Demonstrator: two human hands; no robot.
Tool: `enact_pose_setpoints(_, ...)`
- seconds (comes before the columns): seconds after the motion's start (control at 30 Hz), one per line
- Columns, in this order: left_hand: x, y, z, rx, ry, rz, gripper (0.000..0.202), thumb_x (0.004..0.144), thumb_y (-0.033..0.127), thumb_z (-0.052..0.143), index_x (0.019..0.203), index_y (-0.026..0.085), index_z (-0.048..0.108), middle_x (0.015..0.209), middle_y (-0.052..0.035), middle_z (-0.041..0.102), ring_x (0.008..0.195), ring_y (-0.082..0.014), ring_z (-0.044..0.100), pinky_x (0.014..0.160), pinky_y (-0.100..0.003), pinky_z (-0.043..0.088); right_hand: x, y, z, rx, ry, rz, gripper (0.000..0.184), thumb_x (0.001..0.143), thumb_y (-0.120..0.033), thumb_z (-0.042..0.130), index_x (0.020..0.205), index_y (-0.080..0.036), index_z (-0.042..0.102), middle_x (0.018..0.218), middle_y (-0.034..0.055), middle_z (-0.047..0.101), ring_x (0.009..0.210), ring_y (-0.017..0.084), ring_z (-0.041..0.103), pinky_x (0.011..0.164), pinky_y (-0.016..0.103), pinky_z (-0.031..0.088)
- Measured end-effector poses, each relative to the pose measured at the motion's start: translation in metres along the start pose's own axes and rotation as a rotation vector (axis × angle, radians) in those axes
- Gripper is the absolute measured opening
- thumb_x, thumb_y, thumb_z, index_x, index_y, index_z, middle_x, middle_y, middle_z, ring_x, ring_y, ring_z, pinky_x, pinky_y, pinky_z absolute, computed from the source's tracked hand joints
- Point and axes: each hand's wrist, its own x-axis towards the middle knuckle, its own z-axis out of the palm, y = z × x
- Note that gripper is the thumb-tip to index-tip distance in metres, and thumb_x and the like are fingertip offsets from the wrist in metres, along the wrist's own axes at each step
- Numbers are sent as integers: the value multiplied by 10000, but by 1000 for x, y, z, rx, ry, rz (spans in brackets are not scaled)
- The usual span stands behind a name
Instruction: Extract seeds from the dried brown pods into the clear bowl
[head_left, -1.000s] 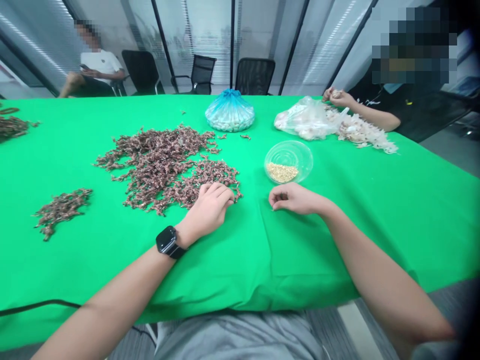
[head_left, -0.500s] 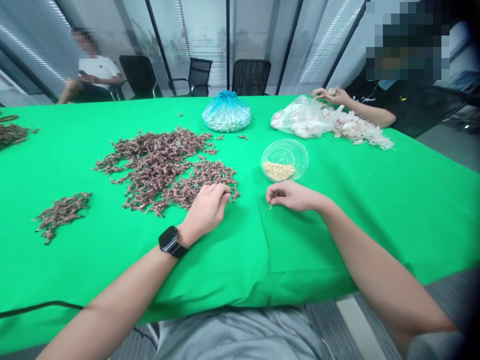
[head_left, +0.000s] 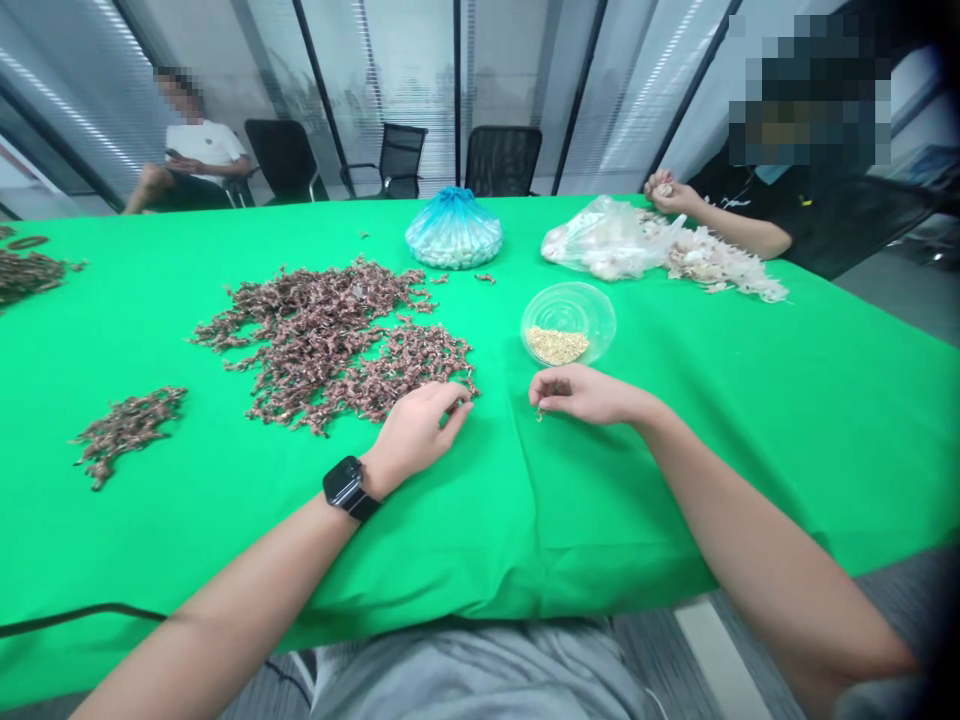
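Observation:
My left hand [head_left: 424, 425], with a black smartwatch [head_left: 350, 487] on its wrist, rests at the near right edge of a large pile of small, twisted brown pieces [head_left: 307, 330]. Its thumb and fingers curl toward each other by a few loose pieces; what lies between the tips is too small to make out. To the right, my right hand [head_left: 581, 393] is closed in a pinch on a small golden piece [head_left: 539, 415], just above the green cloth. Right behind that hand stands a round clear plastic bowl [head_left: 596, 310] with many tiny golden bits [head_left: 556, 346] in it.
A smaller brown pile [head_left: 131, 430] lies at left, another [head_left: 26, 275] at the far left edge. A blue-tinted bag [head_left: 454, 230] of whitish pieces and a clear bag [head_left: 600, 238] stand at the back. A person [head_left: 787, 190] works beside pale peelings [head_left: 727, 262]. Another person [head_left: 199, 150] sits farther back.
My left hand has shifted slightly right and nearer to me, its thumb stretched farther forward. My right hand keeps its pinch almost in place. The co-worker's hands have drawn closer together.

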Motion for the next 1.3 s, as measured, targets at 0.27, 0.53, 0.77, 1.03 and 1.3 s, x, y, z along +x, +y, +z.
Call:
enact_pose_setpoints(0.27, 17, -8, -17, -2, -79, 28, 166, 994, 310, 545, 984, 218, 682, 842, -10, 731, 710, -142, 645, 669, -264, 445, 24, -39, 31, 346, 229, -40, 235, 819, -375, 693, 944, -193, 613, 759, -17, 591, 611, 110, 501, 557, 250, 404)
enact_pose_setpoints(0.53, 120, -24, -30, -734, 425, -470, 287, 929, 340, 574, 697, 180, 519, 595, 26, 568, 458, -70, 396, 478, -228, 314, 65, -58, 86, 623, 430, 0, 205, 798, -312, 664, 955, -208, 585, 818, -24, 592, 551, 82, 509, 514, 243, 393)
enact_pose_setpoints(0.77, 65, -17, -16, -487, 2, -311, 152, 918, 302, 595, 851, 172, 633, 636, 18, 619, 552, -108, 531, 555, -239, 389, 68, -41, 95, 706, 479, -46, 290, 791, -405, 707, 942, -219, 543, 751, -51, 568, 514, 81, 506, 489, 241, 417)
enact_pose_setpoints(1.03, 28, -9, -21, 163, 50, 68, 194, 996, 301, 529, 1000, 186, 685, 834, -51, 717, 830, -204, 604, 820, -371, 416, 67, -39, 93, 712, 481, -63, 308, 794, -411, 718, 954, -226, 531, 809, -52, 561, 478, 66, 496, 438, 239, 432)
enact_pose_setpoints(1.3, 23, -23, 0, 177, -6, 70, 235, 1005, 320, 530, 1055, 209, 731, 843, -54, 745, 816, -212, 586, 829, -390, 384, 62, -41, 92, 695, 451, -67, 331, 796, -434, 735, 960, -228, 533, 872, -34, 566, 504, 60, 509, 443, 230, 430)
